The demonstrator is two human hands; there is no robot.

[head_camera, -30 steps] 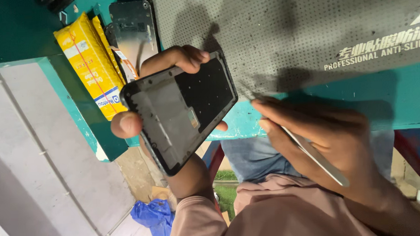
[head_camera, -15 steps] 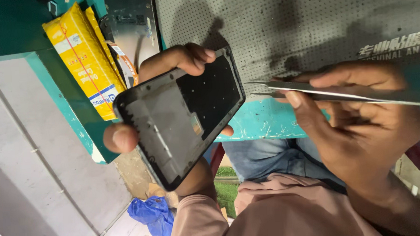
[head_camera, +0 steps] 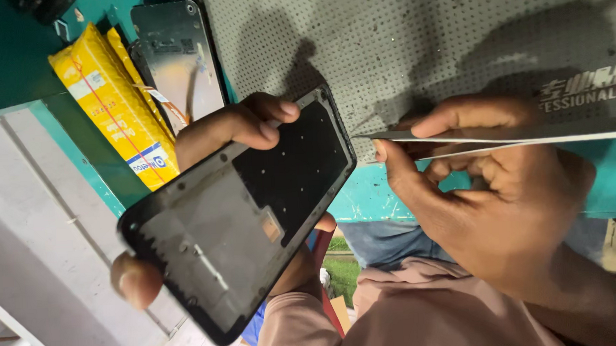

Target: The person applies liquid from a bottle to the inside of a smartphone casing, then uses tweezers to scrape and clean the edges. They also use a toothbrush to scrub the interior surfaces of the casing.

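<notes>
Setting: phone repair workbench. Evidence: grey dotted anti-slip work mat (head_camera: 454, 42) on teal bench (head_camera: 12, 61); opened phone frame (head_camera: 240, 210), metal tweezers (head_camera: 500, 137), detached back panel (head_camera: 178, 61), yellow parts packet (head_camera: 111, 105) far left.

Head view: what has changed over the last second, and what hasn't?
The right hand has turned the metal tweezers from hanging down toward the lap to lying level, tips toward the phone frame. The left hand still grips that frame by its edges. The yellow packet and the mat lie as before.
</notes>
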